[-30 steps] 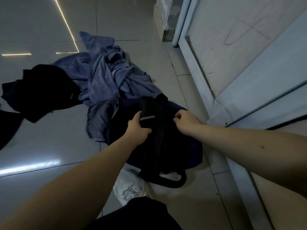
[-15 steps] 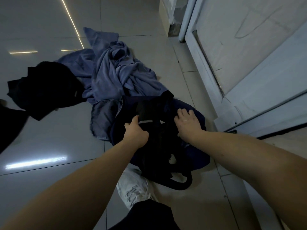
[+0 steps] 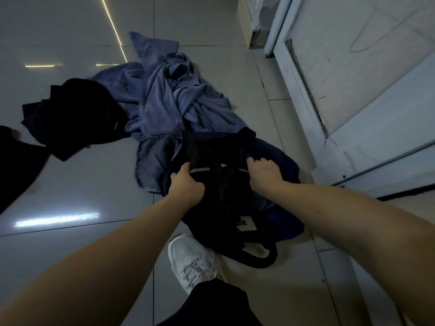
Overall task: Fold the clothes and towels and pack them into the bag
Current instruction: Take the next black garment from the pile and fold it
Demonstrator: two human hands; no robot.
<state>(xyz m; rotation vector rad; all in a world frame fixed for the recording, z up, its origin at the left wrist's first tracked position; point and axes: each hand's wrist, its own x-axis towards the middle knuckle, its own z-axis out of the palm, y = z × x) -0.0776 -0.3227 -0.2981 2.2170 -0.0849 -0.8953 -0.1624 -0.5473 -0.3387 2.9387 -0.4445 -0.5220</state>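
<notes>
Both hands are down at the bag (image 3: 219,215). Left hand (image 3: 186,184) has its fingers curled tight round the edge of a black garment (image 3: 211,154), thumb on top beside a pale grey stripe. Right hand (image 3: 264,174) is curled too, knuckles up, gripping dark fabric at the bag's far side; whether that is the rim or the cloth inside, I cannot tell.

The bag lies slumped on the tiled floor (image 3: 70,184), black, with a white label (image 3: 244,224) and a loop handle (image 3: 270,257) trailing toward a white sneaker (image 3: 190,257). The black garment sits at its mouth between the two hands, and where cloth ends and bag begins is hard to make out in this light. Dark blue fabric (image 3: 289,208) bulges along its right side.

Outside the bag, a flat grey-blue piece (image 3: 155,161) touches its left edge. Behind that lies a crumpled blue towel heap (image 3: 179,102), and to the left a pile of black clothes (image 3: 70,118). A white door (image 3: 364,90) stands to the right.
</notes>
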